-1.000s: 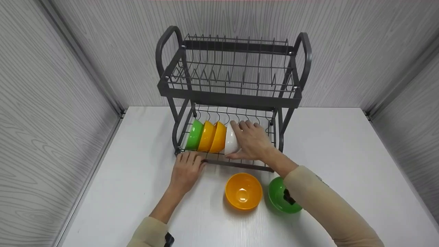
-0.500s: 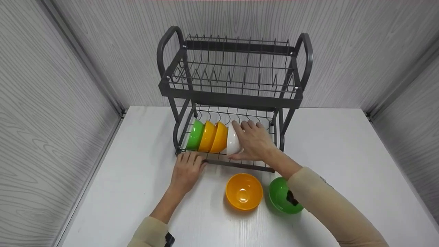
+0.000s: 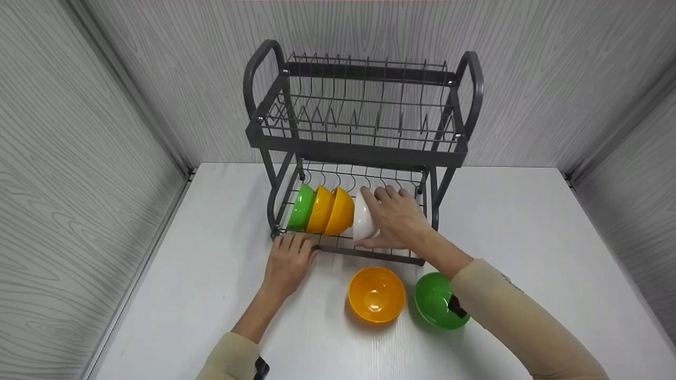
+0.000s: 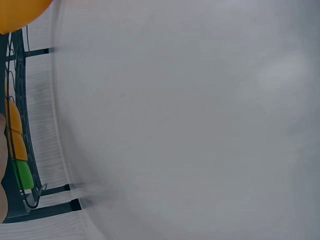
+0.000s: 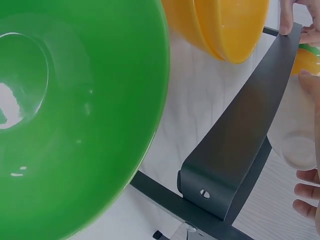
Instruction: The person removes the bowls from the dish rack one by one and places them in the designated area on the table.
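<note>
My right hand (image 3: 398, 221) grips a white bowl (image 3: 363, 219) on the lower tier of a dark metal dish rack (image 3: 356, 153). The bowl stands on its side, thumb at its front and fingers over its far edge. Left of it, a green bowl (image 3: 301, 207) and two orange bowls, the nearer orange bowl (image 3: 340, 212) among them, lean in a row. My left hand (image 3: 288, 261) holds the rack's front lower rail at its left end; in the right wrist view its thumb lies on the rail (image 5: 240, 115). In that view the white bowl (image 5: 295, 135) shows its base.
On the white table (image 3: 195, 295) before the rack stand an orange bowl (image 3: 376, 295) and a green bowl (image 3: 435, 301), both upright. My right sleeve (image 3: 523, 316) passes over the green one. The rack's upper tier (image 3: 364, 100) has wire dividers. Grey wood-grain walls enclose the table.
The right hand and the white bowl have shifted slightly right, widening the gap to the nearest orange bowl. The left hand stays on the rail.
</note>
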Tool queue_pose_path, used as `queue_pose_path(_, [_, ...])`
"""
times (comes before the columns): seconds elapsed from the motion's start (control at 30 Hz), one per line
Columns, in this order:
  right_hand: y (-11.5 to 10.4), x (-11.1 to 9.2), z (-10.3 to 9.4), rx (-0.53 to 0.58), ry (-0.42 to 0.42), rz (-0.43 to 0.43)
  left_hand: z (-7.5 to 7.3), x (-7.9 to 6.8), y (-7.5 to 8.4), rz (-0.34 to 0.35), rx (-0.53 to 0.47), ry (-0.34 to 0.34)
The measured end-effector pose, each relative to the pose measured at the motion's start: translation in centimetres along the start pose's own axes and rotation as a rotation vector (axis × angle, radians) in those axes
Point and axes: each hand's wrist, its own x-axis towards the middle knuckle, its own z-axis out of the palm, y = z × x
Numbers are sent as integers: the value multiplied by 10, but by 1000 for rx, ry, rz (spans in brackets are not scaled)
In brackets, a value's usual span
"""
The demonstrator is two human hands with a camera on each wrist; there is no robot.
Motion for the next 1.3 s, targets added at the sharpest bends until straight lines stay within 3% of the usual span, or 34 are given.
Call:
queue_pose_path(0.57, [-5,-17,-15,5,31,-24,0,0,0,2,6,-12])
queue_pose_path(0.87, [-10,-27,-19,17,86,-67,0,1,0,11,13,14])
queue_pose_path(1.3, [-14,-39,-25,54,96,-55,1,1,0,7,-23,2])
